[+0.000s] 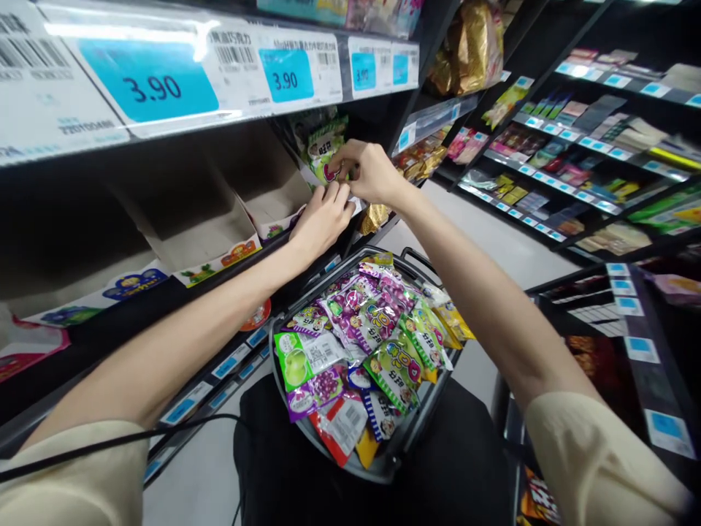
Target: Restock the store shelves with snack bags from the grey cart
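At the right end of the shelf stands a cardboard box with green candy bags [323, 146] upright in it. My right hand [371, 172] reaches in with bent fingers pinched on the front green bag. Just below and to the left, my left hand [323, 223] is closed at the box's front edge, its fingers curled; what lies under them is hidden. Below both hands a grey basket [280, 380] rests on my lap, heaped with purple grape candy bags [369, 307], green candy bags and a few red and yellow packets.
Open cardboard display boxes [191, 219] line the shelf to the left. A price rail [230, 73] hangs low above my hands. Gold bags [476, 47] sit on the neighbouring rack. Across the aisle stand stocked shelves [580, 131]. A black cable [186, 426] crosses my left arm.
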The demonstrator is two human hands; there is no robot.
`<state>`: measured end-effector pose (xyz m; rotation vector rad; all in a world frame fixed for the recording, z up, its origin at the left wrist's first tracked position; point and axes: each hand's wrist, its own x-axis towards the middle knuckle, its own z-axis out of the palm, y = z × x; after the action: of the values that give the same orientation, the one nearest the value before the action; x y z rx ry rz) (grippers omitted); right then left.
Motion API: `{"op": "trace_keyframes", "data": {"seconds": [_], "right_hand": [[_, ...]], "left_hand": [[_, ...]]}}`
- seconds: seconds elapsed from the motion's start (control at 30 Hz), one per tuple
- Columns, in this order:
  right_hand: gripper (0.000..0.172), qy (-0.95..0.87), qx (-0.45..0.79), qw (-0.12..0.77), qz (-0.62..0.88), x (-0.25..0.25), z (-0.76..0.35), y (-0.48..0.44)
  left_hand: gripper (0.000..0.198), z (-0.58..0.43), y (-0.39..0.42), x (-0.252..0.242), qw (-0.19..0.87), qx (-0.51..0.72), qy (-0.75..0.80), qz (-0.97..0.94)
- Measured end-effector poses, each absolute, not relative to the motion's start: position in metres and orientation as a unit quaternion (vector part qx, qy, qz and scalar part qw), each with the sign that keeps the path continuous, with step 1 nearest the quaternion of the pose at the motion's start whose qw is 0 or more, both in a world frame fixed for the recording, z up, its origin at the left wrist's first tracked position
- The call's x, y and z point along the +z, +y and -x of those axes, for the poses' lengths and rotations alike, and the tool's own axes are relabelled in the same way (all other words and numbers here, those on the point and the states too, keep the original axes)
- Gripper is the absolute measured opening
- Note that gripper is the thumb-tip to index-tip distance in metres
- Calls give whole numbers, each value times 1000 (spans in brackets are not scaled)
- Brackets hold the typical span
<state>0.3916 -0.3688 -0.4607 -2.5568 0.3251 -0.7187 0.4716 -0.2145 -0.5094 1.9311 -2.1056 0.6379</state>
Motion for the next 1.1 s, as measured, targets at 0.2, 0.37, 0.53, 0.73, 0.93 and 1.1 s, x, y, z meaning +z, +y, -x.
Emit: {"op": "trace_keyframes", "data": {"seconds": [0.2, 0.37, 0.53, 0.73, 0.93, 1.1], "right_hand": [[3, 171, -312, 200, 913, -469, -409, -374], [9, 190, -325, 244, 894, -482, -401, -366], [5, 190, -352, 226, 888, -475, -351, -337], [31, 192, 44, 257, 946, -494, -268, -321], [73, 249, 190, 142, 939, -554, -236, -305], [77, 231, 201, 175, 936, -559, -239, -294]], "left_hand": [[36, -473, -217, -513, 133, 194, -715, -658], [39, -473, -217, -513, 141, 198, -716, -654], [40, -473, -217, -514, 139, 191, -719, -654], [31, -474, -217, -514, 149, 194, -714, -656], [31, -474, -216, -516, 113, 269, -708, -643], [29, -474, -215, -515, 85, 319, -698, -636]]}}
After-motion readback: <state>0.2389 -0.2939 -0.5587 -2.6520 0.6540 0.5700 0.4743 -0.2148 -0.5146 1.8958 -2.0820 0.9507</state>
